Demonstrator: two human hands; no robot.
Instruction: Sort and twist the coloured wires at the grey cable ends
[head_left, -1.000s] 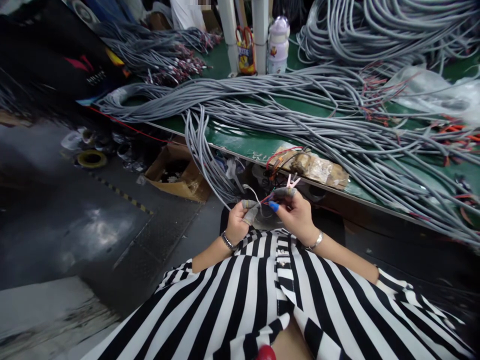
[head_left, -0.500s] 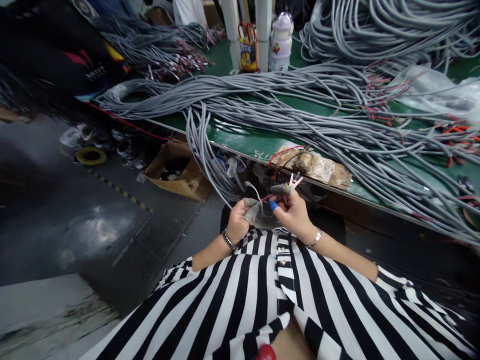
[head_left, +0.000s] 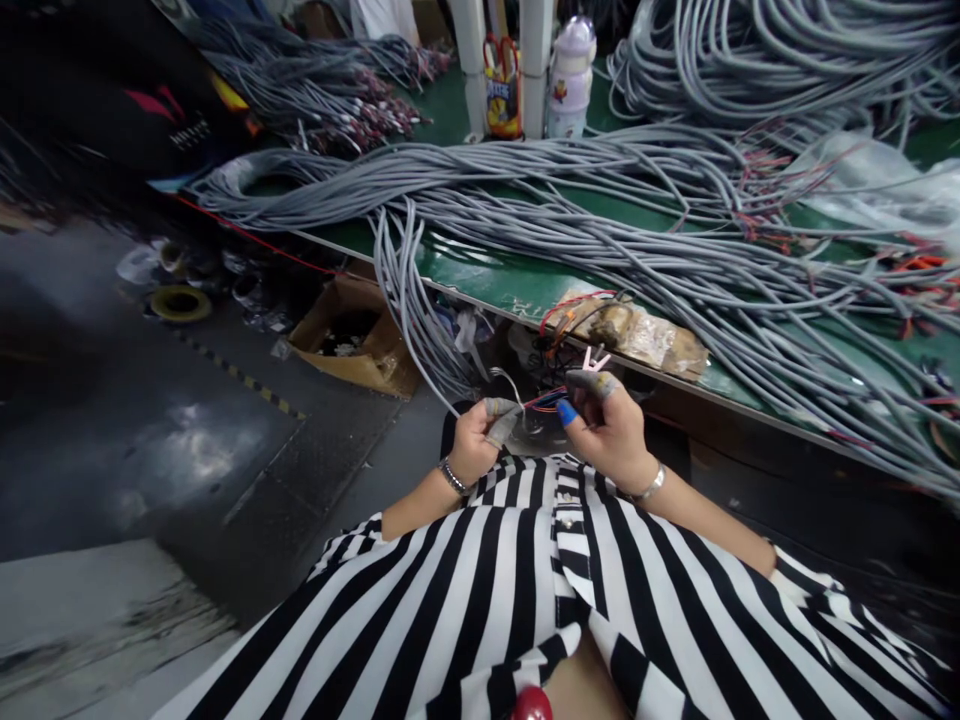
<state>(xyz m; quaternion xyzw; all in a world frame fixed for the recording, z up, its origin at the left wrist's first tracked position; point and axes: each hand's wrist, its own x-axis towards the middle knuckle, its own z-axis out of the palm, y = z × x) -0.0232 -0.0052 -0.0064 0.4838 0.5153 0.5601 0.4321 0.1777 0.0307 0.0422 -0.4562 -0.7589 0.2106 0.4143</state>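
Observation:
My left hand (head_left: 478,437), with grey coverings on thumb and finger, pinches the end of a grey cable (head_left: 444,402) low in front of the striped shirt. Thin red, blue and dark wires (head_left: 546,399) stick out of that end toward the right, and a white strand (head_left: 510,380) curls up beside it. My right hand (head_left: 611,430) is at the tips of these wires, its thumb in a blue cover and its index finger in a grey one. Thumb and index finger stand apart, with no object visible between them. A pink clip (head_left: 596,360) shows just behind the right fingers.
Long bundles of grey cable (head_left: 525,215) cover the green table (head_left: 480,275). A taped cardboard piece (head_left: 645,337) lies at its front edge. Behind stand a bottle (head_left: 570,85) and scissors in a holder (head_left: 502,95). An open cardboard box (head_left: 360,370) is on the floor, left.
My right hand has moved right, away from my left hand, and its thumb and index finger have spread. More of the coloured wires shows between the hands. My left hand has stayed nearly in place.

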